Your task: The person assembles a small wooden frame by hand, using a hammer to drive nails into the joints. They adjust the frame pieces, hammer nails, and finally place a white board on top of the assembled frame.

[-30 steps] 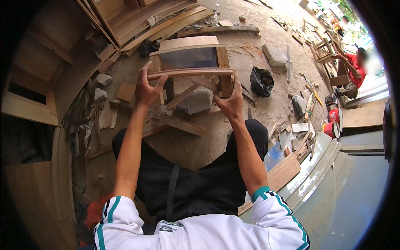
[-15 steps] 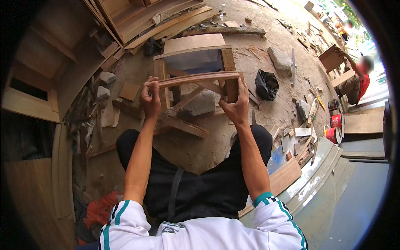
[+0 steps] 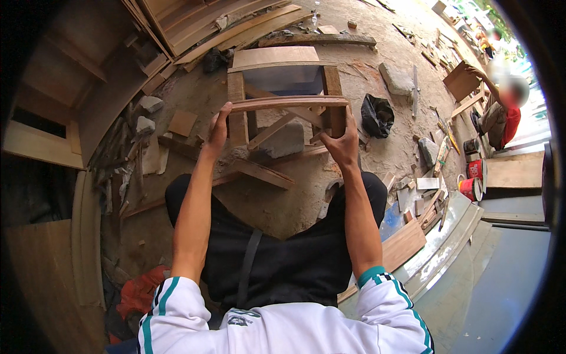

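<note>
A grooved reddish-brown wooden strip [image 3: 289, 104] lies level across the near side of a small wooden frame [image 3: 237, 94]. My left hand [image 3: 218, 131] is closed on the strip's left end, its fingers partly hidden from above. At the right end, my right hand [image 3: 342, 141] grips the strip, with the thumb below, beside the frame's right post. A slanting brace crosses inside the frame, and a flat pale board [image 3: 275, 56] sits along its far edge. Whether the strip is fixed to the frame I cannot tell. Behind the brace stands a grey stone block [image 3: 282, 140].
A loose wooden bar [image 3: 262, 173] lies before my knees. A black plastic bag [image 3: 377, 118] and a concrete block [image 3: 396, 80] are to the right, near scattered offcuts and red cans [image 3: 470, 189]. Wooden cabinets [image 3: 76, 71] stand left. A person in red [image 3: 512, 125] handles boards at far right.
The strip's left end has shifted right and up slightly, and the frame sits squarer to me. My left hand's fingers, curled over the top before, now lie along the end.
</note>
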A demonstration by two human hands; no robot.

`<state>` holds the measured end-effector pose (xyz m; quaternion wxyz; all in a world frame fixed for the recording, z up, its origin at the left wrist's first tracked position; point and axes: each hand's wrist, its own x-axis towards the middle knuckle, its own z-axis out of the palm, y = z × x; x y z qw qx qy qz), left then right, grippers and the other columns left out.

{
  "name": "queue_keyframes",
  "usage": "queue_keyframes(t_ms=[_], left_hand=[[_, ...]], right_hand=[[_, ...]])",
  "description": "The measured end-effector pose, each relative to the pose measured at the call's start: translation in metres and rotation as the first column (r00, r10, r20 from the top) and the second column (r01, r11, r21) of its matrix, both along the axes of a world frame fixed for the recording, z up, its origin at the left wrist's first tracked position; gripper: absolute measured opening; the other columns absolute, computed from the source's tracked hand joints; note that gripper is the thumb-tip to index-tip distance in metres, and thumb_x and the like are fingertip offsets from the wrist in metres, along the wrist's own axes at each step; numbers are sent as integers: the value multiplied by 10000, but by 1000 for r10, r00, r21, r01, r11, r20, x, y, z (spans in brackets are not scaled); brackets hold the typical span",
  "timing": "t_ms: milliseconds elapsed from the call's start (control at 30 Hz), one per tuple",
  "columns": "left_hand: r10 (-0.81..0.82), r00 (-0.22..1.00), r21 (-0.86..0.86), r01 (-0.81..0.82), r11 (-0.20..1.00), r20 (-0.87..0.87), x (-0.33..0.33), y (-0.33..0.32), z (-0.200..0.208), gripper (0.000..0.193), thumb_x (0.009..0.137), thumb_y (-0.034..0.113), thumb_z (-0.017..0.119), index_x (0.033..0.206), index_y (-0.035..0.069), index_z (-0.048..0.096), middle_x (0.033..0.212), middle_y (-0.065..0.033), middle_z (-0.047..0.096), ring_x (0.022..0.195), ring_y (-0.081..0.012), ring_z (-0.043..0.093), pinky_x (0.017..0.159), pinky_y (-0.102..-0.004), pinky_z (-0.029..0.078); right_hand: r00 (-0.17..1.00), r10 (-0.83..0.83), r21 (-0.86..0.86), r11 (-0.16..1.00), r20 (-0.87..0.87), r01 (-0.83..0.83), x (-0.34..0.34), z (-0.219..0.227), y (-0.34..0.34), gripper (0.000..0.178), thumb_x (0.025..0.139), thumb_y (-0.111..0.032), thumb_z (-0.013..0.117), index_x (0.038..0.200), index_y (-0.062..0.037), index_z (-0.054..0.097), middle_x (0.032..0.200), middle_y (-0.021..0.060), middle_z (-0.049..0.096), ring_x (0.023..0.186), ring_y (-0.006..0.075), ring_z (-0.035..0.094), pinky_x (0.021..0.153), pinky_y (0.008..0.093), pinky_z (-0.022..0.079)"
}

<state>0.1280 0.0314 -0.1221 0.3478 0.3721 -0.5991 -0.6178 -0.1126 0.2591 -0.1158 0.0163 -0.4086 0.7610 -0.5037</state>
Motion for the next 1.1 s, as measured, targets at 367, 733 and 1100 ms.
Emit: queue_keyframes(t_ms=[367,733,1100], left_hand=[[174,982,106,-182,978,77,-30,-4,-2,545,906,541,585,837,1,586,761,15,414,740,-116,411,672,-311,353],[196,954,-64,-186,980,228,-65,33,52,582,884,546,590,702,-6,562,698,-11,449,725,-141,445,658,-343,378],[331,907,-59,-327,943,261,-41,3,22,665,882,621,564,899,-40,635,841,-38,519,810,-150,464,710,-331,388]], right_hand=[[963,136,-120,987,232,-110,-25,4,2,873,776,-212,794,1464,94,352,1364,234,509,1284,320,494,1076,391,408],[837,295,39,936,461,-351,-141,-51,15,1000,793,-95,819,1581,-117,203,1485,149,438,1265,226,510,1035,344,450],[989,-71,157,983,-131,91,-131,-42,7,783,741,-279,875,1330,-12,434,1214,233,602,1104,342,623,923,421,511]])
